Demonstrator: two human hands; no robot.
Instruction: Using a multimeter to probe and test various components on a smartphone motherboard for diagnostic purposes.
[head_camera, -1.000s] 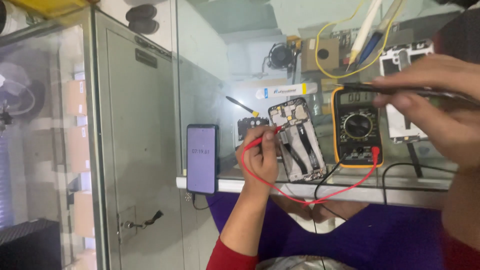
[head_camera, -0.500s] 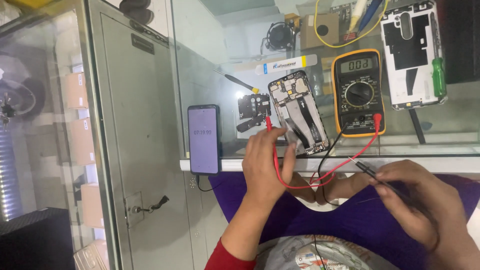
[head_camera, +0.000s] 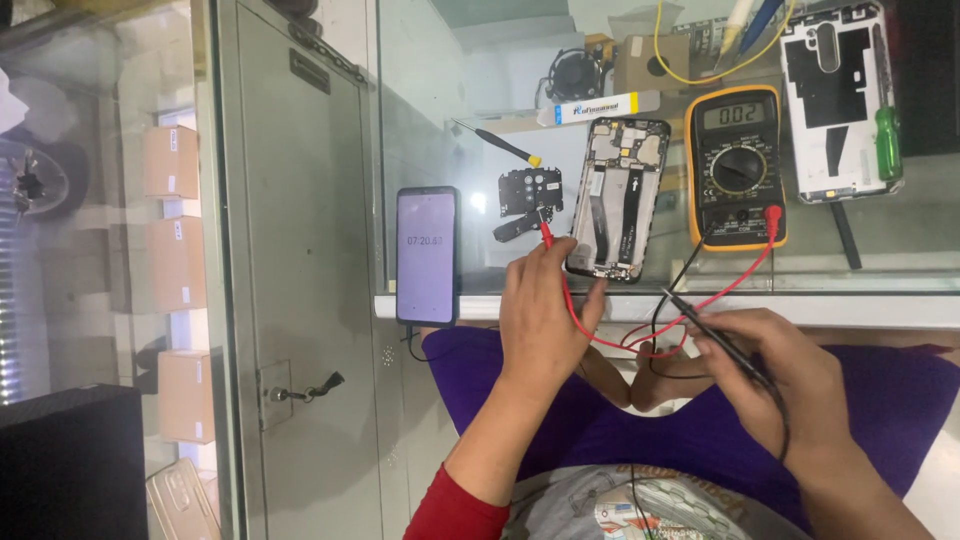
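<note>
Hands hold wires: the left hand (head_camera: 540, 315) pinches the red probe (head_camera: 547, 236) beside the open phone (head_camera: 618, 198); the right hand (head_camera: 790, 375) grips the black probe (head_camera: 715, 335).

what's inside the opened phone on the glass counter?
Inside the opened phone: bare circuit boards at the top end, dark flat parts and a ribbon down its middle. The left hand covers its lower left corner; finer parts too small to tell.

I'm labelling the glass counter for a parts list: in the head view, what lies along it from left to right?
Black smartphone with lit screen → small black phone cover plate → opened phone with bare circuit board → yellow-cased digital multimeter → white phone back panel → green-handled screwdriver.
</note>
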